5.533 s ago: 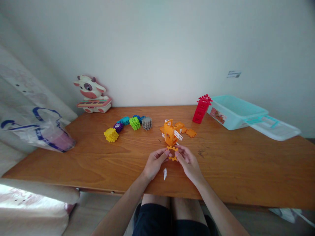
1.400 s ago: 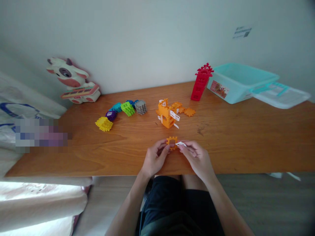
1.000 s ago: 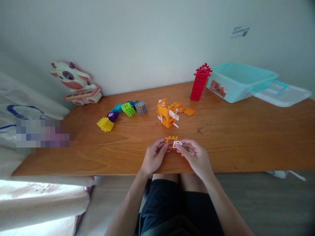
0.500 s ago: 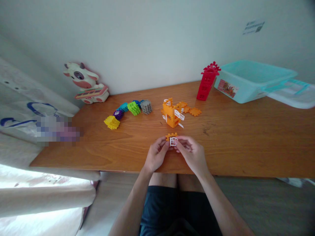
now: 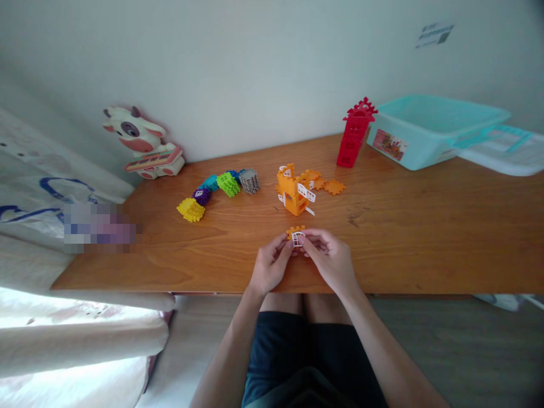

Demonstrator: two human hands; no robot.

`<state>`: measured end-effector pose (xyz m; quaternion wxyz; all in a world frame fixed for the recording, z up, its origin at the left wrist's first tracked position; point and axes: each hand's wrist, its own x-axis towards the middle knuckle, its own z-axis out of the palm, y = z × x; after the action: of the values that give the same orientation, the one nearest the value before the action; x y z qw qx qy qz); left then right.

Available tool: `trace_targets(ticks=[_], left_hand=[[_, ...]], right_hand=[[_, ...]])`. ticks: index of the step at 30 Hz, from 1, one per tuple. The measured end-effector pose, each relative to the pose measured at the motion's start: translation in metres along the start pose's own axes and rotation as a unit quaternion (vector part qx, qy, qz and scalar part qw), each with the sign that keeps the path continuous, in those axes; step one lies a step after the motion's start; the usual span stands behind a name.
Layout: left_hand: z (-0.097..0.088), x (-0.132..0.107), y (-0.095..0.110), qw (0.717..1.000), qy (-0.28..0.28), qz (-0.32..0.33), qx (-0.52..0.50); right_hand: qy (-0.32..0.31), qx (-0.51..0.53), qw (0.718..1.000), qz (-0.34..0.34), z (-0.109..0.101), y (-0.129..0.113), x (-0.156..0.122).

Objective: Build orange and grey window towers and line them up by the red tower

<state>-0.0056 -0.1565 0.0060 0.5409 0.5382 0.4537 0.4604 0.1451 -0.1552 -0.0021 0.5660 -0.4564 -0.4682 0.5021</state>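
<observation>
Orange plastic tile (image 5: 289, 233), wooden tabletop (image 5: 429, 238), white wall (image 5: 255, 68)

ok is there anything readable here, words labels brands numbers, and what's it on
Wall sticker: printed lines and a square code, too blurred to read.
Label on the teal plastic box: a picture, any print too small to read.
No text can be quoted.

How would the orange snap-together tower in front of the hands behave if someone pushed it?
The orange snap-together tower looks hollow, so it is probably light for its size. It seems taller than wide, so a push might tip it. The white window pieces stick out and could catch or pop off.
</observation>
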Motion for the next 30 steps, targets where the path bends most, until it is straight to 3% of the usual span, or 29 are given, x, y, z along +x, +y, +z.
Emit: trace_targets(ticks=[10,20,26,30], left_hand=[[-0.0018,-0.0010,-0.0009,0.999,-0.012,0.019,0.044],[-0.0050,0.0035,-0.0028,0.997,0.011,-0.018,-0.070],[-0.0050,0.0022,-0.0044,0.999,-0.005,-0.009,-0.043],[-0.0056,0.0014,-0.0063,1.000,-0.010,0.000,-0.016]], right_hand=[[-0.005,0.019,1.000,0.018,0.0008,-0.0049,-0.0007],[-0.009,0.045,0.999,0.005,0.0012,-0.0009,-0.0031],[-0.008,0.022,1.000,0.009,0.0008,0.0026,-0.0031],[-0.008,-0.009,1.000,-0.024,-0.0002,0.0028,-0.0019]])
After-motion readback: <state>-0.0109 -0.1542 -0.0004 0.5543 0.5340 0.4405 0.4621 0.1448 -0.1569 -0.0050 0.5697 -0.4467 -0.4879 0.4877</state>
